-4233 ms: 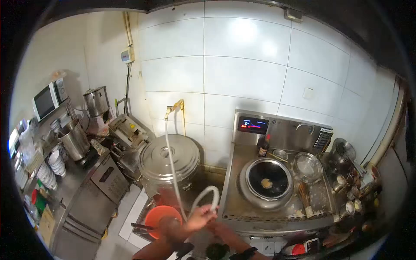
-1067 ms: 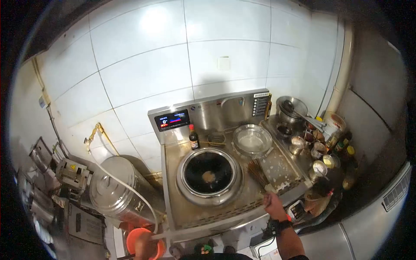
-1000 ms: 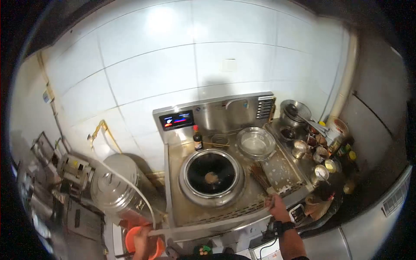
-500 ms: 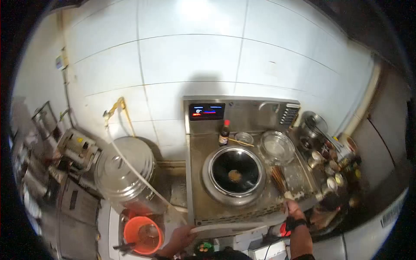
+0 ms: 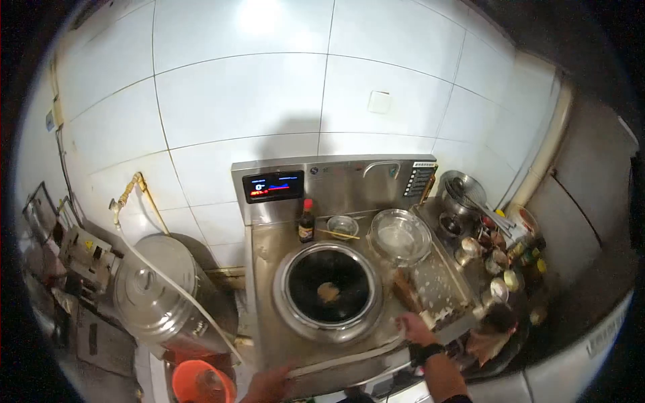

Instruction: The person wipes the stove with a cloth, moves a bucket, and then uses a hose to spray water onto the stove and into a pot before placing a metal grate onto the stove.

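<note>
My right hand (image 5: 415, 329) is at the front right of the steel stove top (image 5: 302, 356), a dark band on its wrist. Its fingers look curled, with a small pale spot at their tips that I cannot make out. Close beside it lies a wok brush (image 5: 406, 287) of brown bristles, its pale end towards the hand. My left hand (image 5: 269, 384) is smeared at the bottom edge, near the stove's front left corner; its fingers do not show clearly. Between and beyond the hands sits a dark wok (image 5: 329, 279) in a steel ring, with a brownish patch at its bottom.
Behind the wok stand a red-capped bottle (image 5: 307, 221), a small bowl (image 5: 342, 227) with chopsticks across it, and a glass-like basin (image 5: 401, 236). Several seasoning containers (image 5: 497, 290) crowd the right. At left are a lidded steel pot (image 5: 158, 289), a hose (image 5: 178, 285) and an orange bucket (image 5: 201, 383).
The view has shifted, so the stove now appears farther left. My right hand has moved left relative to the wok brush, from its pale end to beside it. My left hand stays low.
</note>
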`<state>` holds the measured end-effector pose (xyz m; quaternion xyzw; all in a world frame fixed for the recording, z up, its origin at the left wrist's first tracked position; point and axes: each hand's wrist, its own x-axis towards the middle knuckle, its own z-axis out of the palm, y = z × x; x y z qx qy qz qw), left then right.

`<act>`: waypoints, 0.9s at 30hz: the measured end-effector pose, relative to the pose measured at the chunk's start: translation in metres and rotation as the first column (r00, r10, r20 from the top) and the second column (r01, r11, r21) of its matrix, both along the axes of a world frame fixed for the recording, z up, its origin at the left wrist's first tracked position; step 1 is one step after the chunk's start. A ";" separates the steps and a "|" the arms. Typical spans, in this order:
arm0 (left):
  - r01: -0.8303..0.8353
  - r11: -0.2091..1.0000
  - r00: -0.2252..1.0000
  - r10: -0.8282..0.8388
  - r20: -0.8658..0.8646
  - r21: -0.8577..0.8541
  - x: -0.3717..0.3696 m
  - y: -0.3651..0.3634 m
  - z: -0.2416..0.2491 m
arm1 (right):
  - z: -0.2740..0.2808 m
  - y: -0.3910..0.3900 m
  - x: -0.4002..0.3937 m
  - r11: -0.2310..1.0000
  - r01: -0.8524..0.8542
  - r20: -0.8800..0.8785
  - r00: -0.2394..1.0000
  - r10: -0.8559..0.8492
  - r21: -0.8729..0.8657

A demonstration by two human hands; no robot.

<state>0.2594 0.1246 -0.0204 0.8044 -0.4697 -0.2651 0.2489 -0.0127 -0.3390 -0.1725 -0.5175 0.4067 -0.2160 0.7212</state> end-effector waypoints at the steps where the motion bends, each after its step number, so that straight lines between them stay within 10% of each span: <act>1: -0.015 0.999 1.000 0.015 0.012 0.035 -0.014 -0.016 -0.003 | -0.039 -0.028 -0.005 0.972 -0.134 -0.029 0.991 0.131 -0.193; 2: -0.052 0.997 0.995 0.047 0.088 0.055 -0.028 -0.031 -0.007 | -0.075 -0.046 -0.014 0.894 -0.264 -0.079 0.964 0.253 -0.362; 4: -0.109 0.988 0.964 0.078 0.254 0.111 -0.048 -0.060 -0.004 | -0.075 -0.052 -0.017 0.942 -0.303 -0.014 0.952 0.304 -0.142; 6: -0.110 0.994 0.946 0.097 0.309 0.026 -0.058 -0.087 0.009 | 0.006 -0.040 -0.003 0.781 -0.130 0.110 0.991 0.079 0.611; 12: -0.136 0.985 0.848 0.171 0.501 -0.106 -0.065 -0.148 0.029 | -0.018 -0.072 -0.012 0.551 -0.163 0.243 0.967 -0.075 0.818; 14: -0.147 0.975 0.822 0.215 0.528 -0.168 -0.062 -0.165 0.032 | -0.021 -0.070 -0.009 0.834 -0.269 0.133 0.963 0.233 0.483; 16: -0.163 0.958 0.793 0.269 0.546 -0.235 -0.058 -0.177 0.034 | -0.016 -0.073 -0.003 0.811 -0.174 0.029 0.981 0.191 0.558; 17: -0.046 0.995 0.810 0.087 0.580 -0.085 -0.067 -0.185 0.034 | -0.063 -0.084 0.001 0.600 -0.347 0.360 0.927 0.104 0.721; 23: 0.148 0.968 0.968 -0.184 0.169 0.204 -0.116 -0.207 -0.051 | 0.034 -0.059 0.020 0.710 -0.080 0.098 0.995 0.015 0.700; 27: 0.177 0.984 0.960 -0.171 -0.224 0.006 -0.139 -0.222 -0.105 | 0.032 -0.058 0.015 0.695 -0.088 0.179 0.982 -0.059 0.714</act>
